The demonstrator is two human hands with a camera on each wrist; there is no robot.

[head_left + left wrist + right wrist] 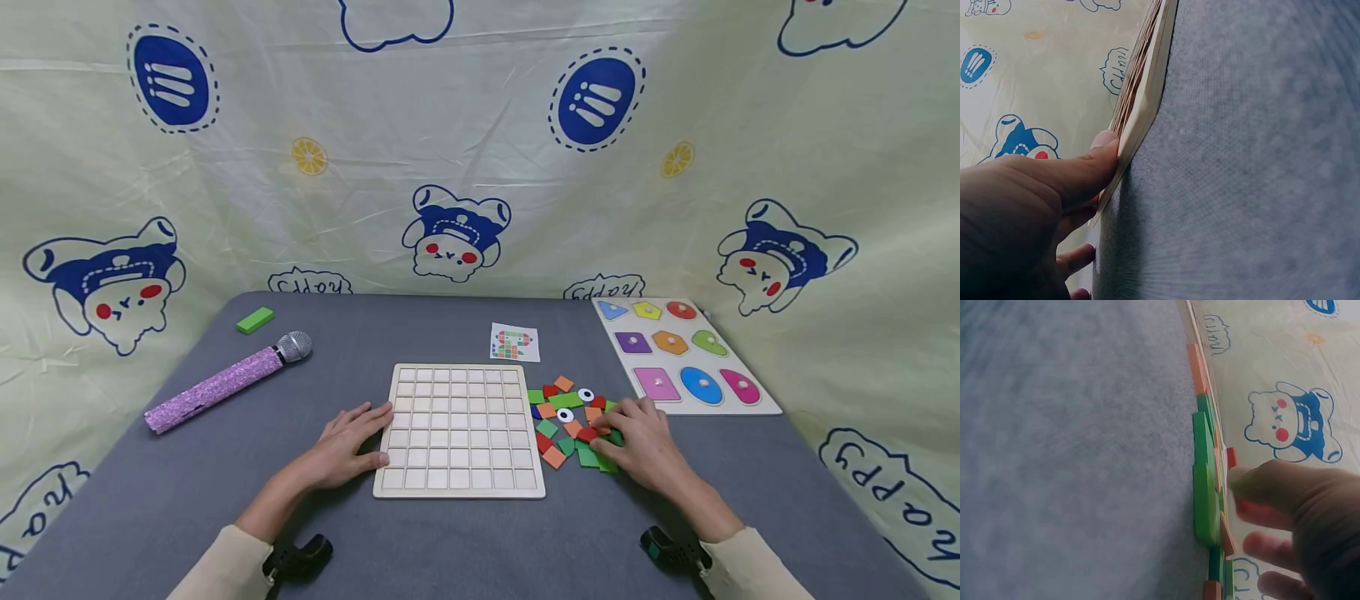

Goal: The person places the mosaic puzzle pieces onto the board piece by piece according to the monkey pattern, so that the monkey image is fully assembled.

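Right hand (645, 442): thumb and finger seemingly clamped on a red tile (587, 434), among loose tiles (588, 456) right of the grid board (460, 433).
Left hand (347, 446): fingers apart, touching the board's left edge.
Slip risk: a weak pinch could drop the tile.
Crowding: overlapping neighbours stand in the way and could be dragged along or nudged off.
Board risk: uneven pressure might skew it.
Behind: a picture card (514, 342).
Far right: shape puzzle (684, 361).
Far left: purple microphone (221, 387), green block (255, 320).
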